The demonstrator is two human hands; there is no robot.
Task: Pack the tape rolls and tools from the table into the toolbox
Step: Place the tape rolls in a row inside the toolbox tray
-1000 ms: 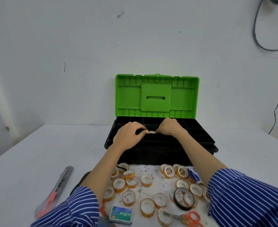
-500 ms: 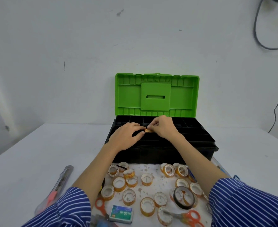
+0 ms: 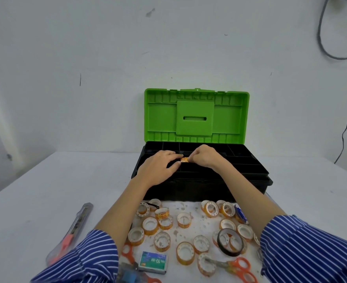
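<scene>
A black toolbox (image 3: 248, 181) with its green lid (image 3: 196, 117) raised stands at the middle of the white table. Both hands are over its divided top tray. My right hand (image 3: 204, 158) pinches a small orange tape roll (image 3: 184, 159) above the tray. My left hand (image 3: 160, 167) touches the same roll from the left with its fingertips. Several small orange tape rolls (image 3: 150, 225) lie on the table before the box, with a larger black tape roll (image 3: 229, 242) among them.
A utility knife (image 3: 72, 231) lies at the left on the table. Orange-handled scissors (image 3: 238, 266) lie at the front right, another pair (image 3: 127, 254) by my left sleeve. A staples box (image 3: 153, 262) sits at the front. Cables hang on the wall at the right.
Both hands have shifted slightly back over the tray with the small roll between them. The head view has tilted a little, showing more of the table front.
</scene>
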